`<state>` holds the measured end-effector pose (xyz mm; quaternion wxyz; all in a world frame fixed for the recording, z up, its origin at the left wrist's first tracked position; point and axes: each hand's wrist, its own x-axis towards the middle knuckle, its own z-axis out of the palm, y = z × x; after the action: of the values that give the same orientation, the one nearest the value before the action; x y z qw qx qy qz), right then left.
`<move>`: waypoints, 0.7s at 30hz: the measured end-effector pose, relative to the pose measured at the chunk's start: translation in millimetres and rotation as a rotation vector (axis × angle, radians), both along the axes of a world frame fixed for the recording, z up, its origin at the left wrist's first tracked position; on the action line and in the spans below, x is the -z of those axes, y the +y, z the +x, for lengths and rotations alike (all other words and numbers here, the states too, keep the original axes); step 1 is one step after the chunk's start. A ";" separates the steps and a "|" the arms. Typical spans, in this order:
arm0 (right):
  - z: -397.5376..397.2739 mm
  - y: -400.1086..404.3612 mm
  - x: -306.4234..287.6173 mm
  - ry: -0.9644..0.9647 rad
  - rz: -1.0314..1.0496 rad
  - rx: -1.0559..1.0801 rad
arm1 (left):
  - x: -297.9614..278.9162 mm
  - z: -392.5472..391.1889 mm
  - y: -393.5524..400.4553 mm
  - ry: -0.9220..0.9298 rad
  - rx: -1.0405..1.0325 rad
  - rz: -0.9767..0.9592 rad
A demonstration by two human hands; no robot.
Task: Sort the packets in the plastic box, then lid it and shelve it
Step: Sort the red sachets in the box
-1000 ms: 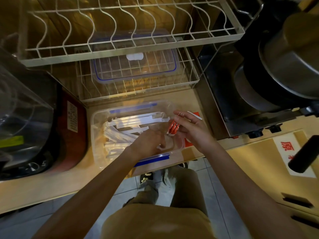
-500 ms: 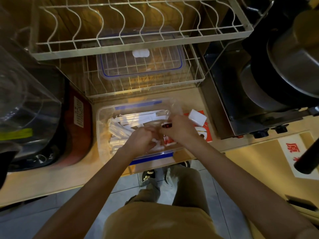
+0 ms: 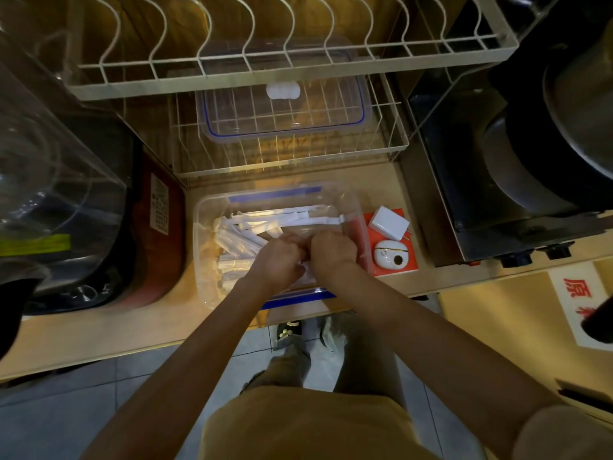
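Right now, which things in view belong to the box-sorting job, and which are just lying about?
Job:
plastic box
white packets
lid on the lower wire shelf
left hand
right hand

Lying about:
white charger
small white device
red card
metal pot

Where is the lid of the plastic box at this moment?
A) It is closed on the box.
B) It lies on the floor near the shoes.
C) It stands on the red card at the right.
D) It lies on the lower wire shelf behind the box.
D: the clear lid with the blue seal lies on the lower wire shelf behind the open plastic box.
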<state>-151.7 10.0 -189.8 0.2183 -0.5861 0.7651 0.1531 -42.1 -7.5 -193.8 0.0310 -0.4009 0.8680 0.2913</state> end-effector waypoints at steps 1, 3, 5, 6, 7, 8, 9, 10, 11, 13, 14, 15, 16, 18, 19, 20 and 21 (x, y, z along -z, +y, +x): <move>2.3 0.0 0.3 0.043 0.016 -0.016 | -1.2 -0.9 0.8 0.012 -0.007 -0.001; 3.5 -1.0 -0.6 0.104 0.040 -0.057 | -3.7 -2.5 2.3 0.043 -0.019 -0.009; -0.3 -1.9 -3.6 0.102 0.043 -0.073 | -4.8 -4.1 3.2 0.075 -0.025 -0.013; -3.6 -2.4 -4.5 0.077 0.050 -0.080 | -4.2 -4.7 2.8 0.082 -0.028 -0.014; -6.9 -2.7 -5.1 0.037 0.066 -0.093 | -4.4 -5.4 2.6 0.076 -0.029 -0.014; -9.6 -2.4 -7.3 -0.028 0.087 -0.098 | -4.2 -6.3 2.6 0.062 -0.032 -0.008; -12.6 -1.8 -11.9 -0.120 0.106 -0.076 | -4.3 -7.4 2.3 0.053 -0.035 -0.007; -15.4 -1.5 -17.6 -0.222 0.127 -0.023 | -4.0 -8.7 1.7 0.043 -0.045 -0.008; -18.4 -2.1 -25.7 -0.317 0.141 0.047 | -4.1 -9.8 1.3 0.032 -0.060 -0.010; -27.2 -2.0 -47.4 -0.432 0.115 0.151 | -4.6 -13.4 0.9 0.036 -0.090 -0.008; -33.7 -0.6 -58.5 -0.458 0.060 0.178 | -4.4 -15.7 0.7 0.044 -0.095 -0.008; -40.9 2.7 -68.6 -0.484 -0.026 0.191 | -4.8 -18.3 1.0 0.032 -0.095 -0.007; -48.9 8.3 -77.7 -0.517 -0.130 0.209 | -5.0 -20.9 0.9 -0.006 -0.090 -0.008; -62.6 21.3 -89.5 -0.577 -0.326 0.279 | -5.4 -26.6 0.1 -0.109 -0.082 -0.024; -68.0 28.0 -91.7 -0.568 -0.403 0.322 | -6.0 -29.3 -0.6 -0.158 -0.079 -0.028; -72.0 33.7 -90.3 -0.531 -0.445 0.359 | -6.4 -32.1 -1.2 -0.198 -0.072 -0.029; -74.7 38.7 -87.4 -0.494 -0.448 0.383 | -7.3 -34.5 -1.3 -0.223 -0.062 -0.035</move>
<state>-226.4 48.7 -102.4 0.2871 -0.4850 0.7996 -0.2073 -76.6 -8.9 -186.6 0.1113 -0.4582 0.8512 0.2305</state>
